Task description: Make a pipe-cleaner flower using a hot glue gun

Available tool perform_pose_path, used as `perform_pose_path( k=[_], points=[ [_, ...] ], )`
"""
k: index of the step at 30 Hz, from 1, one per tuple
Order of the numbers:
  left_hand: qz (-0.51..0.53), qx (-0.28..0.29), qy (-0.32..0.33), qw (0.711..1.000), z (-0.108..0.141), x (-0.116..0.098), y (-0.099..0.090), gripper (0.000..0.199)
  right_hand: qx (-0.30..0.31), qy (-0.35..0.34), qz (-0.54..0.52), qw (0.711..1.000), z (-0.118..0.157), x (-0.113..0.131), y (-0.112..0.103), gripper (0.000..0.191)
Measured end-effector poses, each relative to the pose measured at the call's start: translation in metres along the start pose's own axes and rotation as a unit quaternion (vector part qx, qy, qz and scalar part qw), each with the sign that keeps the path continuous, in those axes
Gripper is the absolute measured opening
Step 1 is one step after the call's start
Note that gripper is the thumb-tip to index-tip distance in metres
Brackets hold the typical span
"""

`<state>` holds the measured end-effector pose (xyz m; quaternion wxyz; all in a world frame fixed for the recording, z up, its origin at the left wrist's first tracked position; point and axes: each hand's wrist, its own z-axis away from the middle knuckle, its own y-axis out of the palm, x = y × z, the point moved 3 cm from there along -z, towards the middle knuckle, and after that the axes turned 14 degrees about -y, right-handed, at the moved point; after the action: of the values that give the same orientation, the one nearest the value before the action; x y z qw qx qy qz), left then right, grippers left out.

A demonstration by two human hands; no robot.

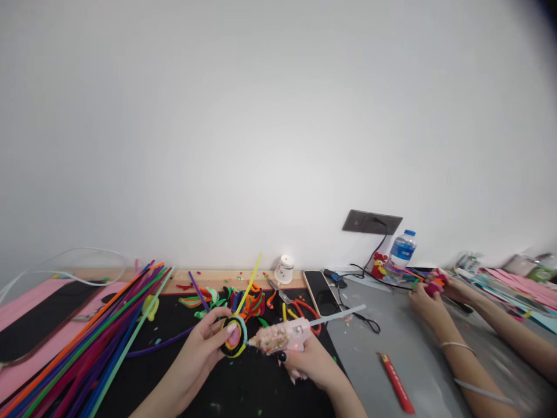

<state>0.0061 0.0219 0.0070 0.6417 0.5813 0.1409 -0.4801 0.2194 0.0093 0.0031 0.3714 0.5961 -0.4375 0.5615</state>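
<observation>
My left hand (209,342) pinches a round coil of pipe cleaners (238,350), with a pink middle, a black ring and a pale blue and yellow outer ring. A yellow end sticks up from behind it. In my right hand (311,363) is a pink hot glue gun (278,337), my fingers wrapped round its handle. A clear glue stick (339,314) juts out of its back and a small red light shows on its side. The nozzle points left and is at the coil's right edge; whether it touches I cannot tell.
Bundled pipe cleaners (104,337) lie at left, beside a pink sheet (13,313). Behind my hands are curled pipe cleaner pieces (252,305), scissors (304,310), a paper cup (284,269) and a phone (321,293). Rightward lie a red cutter (395,383), a bottle (401,253) and a co-worker's hands (429,305).
</observation>
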Motion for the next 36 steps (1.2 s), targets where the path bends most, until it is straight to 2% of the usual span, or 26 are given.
perform_pose_path(
  k=[8,16,24,31,36],
  points=[
    [0.006,-0.005,-0.001,1.000,-0.001,0.003,-0.003,0.024,0.006,-0.006,-0.001,1.000,0.000,0.002,0.002,0.041],
    [0.009,-0.001,0.008,1.000,-0.003,0.005,-0.004,0.022,0.023,0.000,-0.003,1.000,-0.001,-0.007,0.001,0.039],
    [0.029,-0.039,0.001,0.999,-0.003,0.003,-0.005,0.031,0.025,-0.014,0.007,1.000,-0.002,0.000,0.005,0.043],
    [0.037,-0.066,-0.009,0.997,-0.001,0.002,-0.002,0.037,-0.029,-0.037,0.025,0.999,-0.004,0.003,0.007,0.049],
    [0.054,-0.055,-0.015,0.997,0.001,0.003,0.000,0.036,-0.025,-0.073,-0.003,0.997,-0.006,0.010,0.010,0.046]
  ],
)
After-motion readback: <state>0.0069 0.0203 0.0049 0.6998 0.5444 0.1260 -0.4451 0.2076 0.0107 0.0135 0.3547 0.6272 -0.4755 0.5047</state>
